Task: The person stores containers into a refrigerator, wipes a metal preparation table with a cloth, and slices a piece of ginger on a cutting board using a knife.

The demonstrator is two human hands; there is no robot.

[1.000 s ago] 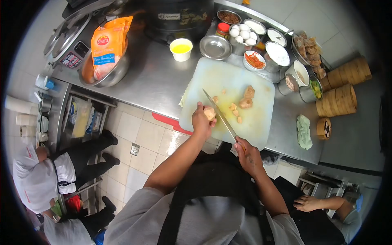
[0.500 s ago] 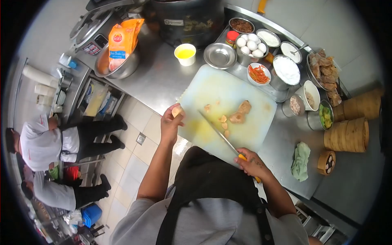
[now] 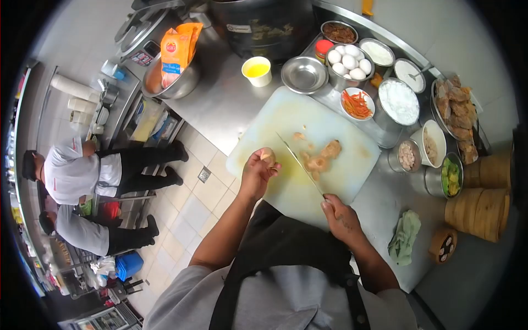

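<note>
My left hand [image 3: 256,179] is closed on a pale-brown piece of chicken [image 3: 267,156], held up over the left part of the white cutting board [image 3: 280,113]. The fingertips partly cover the piece. My right hand [image 3: 340,217] grips a knife [image 3: 300,163] at the board's near edge; its handle is hidden by the hand. The long blade slants up and left across the board, apart from the left hand. Just right of the blade lies more brown chicken [image 3: 331,149], with small cut bits around it. Yellowish liquid stains the board.
Behind the board stand a cup of yellow liquid [image 3: 257,71], a metal dish [image 3: 304,75], a bowl of eggs [image 3: 349,61] and carrot strips [image 3: 357,104]. At right are bamboo steamers [image 3: 477,213] and a green cloth [image 3: 405,237]. Two people [image 3: 69,165] stand at far left.
My left hand has moved right and further over the board with its piece. The knife blade has swung steeper, its tip further up the board. The whole view has shifted slightly.
</note>
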